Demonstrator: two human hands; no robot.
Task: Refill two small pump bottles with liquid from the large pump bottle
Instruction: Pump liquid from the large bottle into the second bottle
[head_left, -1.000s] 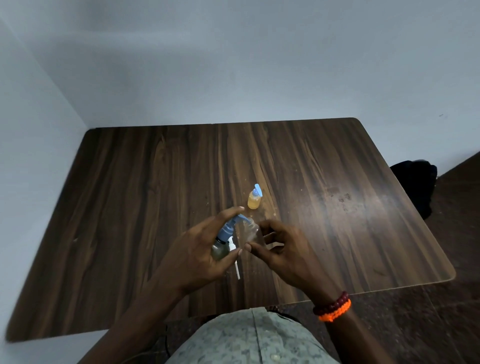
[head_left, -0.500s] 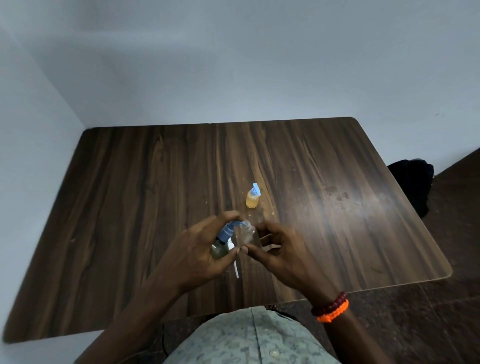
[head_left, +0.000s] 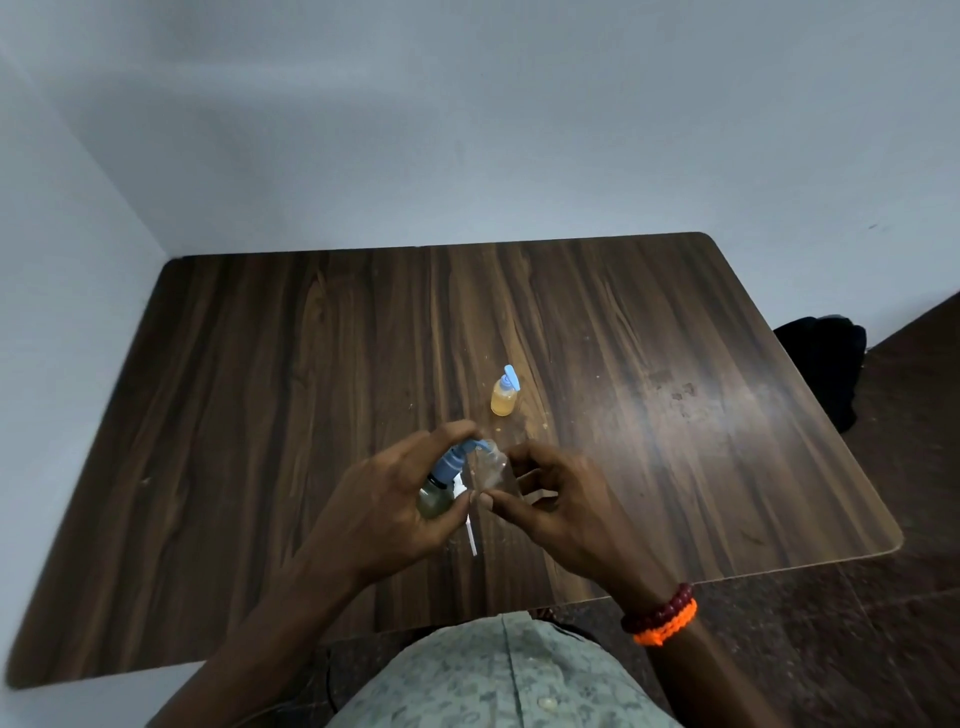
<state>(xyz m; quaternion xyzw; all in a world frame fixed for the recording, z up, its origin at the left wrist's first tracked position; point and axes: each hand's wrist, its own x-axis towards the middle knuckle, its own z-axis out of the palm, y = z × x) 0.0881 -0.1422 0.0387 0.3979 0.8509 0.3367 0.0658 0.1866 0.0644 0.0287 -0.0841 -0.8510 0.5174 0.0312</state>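
Note:
My left hand (head_left: 387, 501) grips the large pump bottle (head_left: 435, 500), a greenish bottle with a blue pump head (head_left: 457, 457); a finger lies over the top of the pump. My right hand (head_left: 550, 493) pinches a small clear bottle (head_left: 487, 470) with no cap, held right at the pump's spout. A second small bottle (head_left: 505, 397), holding yellow liquid and wearing a blue pump cap, stands upright on the table just beyond my hands. A white pump tube (head_left: 471, 538) lies on the table under my hands.
The dark wooden table (head_left: 260, 389) fills the view, pushed against a white wall at the left and back. A black object (head_left: 826, 364) sits on the floor past the table's right edge. Small drops spot the wood near the yellow bottle.
The pump head has gone down a little under my left finger, and the small clear bottle has moved closer against the spout. The yellow bottle has not moved.

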